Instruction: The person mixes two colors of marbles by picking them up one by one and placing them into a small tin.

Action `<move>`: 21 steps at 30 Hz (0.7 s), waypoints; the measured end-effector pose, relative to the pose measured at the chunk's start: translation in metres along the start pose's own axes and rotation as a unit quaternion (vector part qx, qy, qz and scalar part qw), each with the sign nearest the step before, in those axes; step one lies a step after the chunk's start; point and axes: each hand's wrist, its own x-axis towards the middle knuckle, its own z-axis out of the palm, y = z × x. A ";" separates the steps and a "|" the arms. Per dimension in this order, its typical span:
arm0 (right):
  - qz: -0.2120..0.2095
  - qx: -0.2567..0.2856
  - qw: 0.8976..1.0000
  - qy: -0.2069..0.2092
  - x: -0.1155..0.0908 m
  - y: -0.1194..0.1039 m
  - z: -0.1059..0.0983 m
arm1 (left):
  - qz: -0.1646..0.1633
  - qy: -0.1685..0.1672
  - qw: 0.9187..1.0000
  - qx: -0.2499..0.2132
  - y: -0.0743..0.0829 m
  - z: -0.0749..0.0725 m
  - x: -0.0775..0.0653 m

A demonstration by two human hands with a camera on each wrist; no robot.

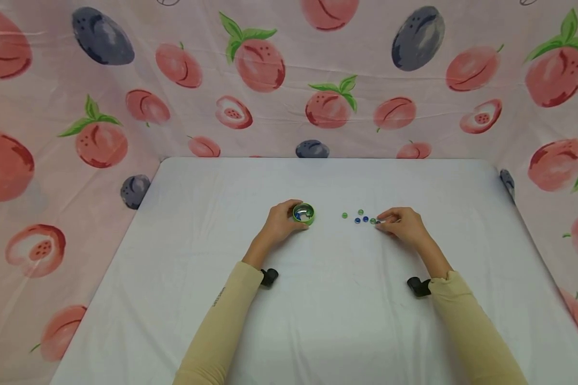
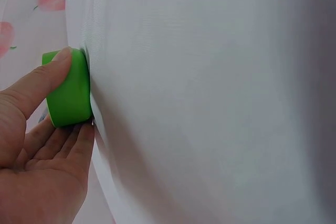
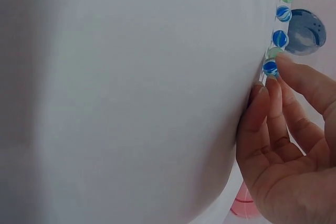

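My left hand holds a small round green container on the white table, thumb on one side and fingers on the other. Its inside looks shiny, with something blue in it. The left wrist view shows the green container's plain outer wall. At the right end of a loose group of marbles, my right hand has a blue swirled marble between thumb and fingertips. Touching or close beside it is a green marble. Blue marbles and green marbles lie to the left of this hand.
A white cloth covers the table. Fruit-patterned fabric hangs behind it and on both sides. Each wrist wears a black camera, the left camera and the right camera.
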 end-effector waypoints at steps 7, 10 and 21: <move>0.008 -0.015 1.000 0.000 0.002 0.005 0.003 | 0.001 -0.001 1.000 -0.002 -0.001 0.000 0.001; 0.011 -0.016 1.000 -0.001 0.002 0.006 0.003 | 0.001 -0.001 1.000 -0.003 -0.002 0.000 0.001; 0.004 -0.005 1.000 0.000 0.000 0.001 0.000 | 0.004 -0.001 1.000 -0.007 -0.003 0.001 0.001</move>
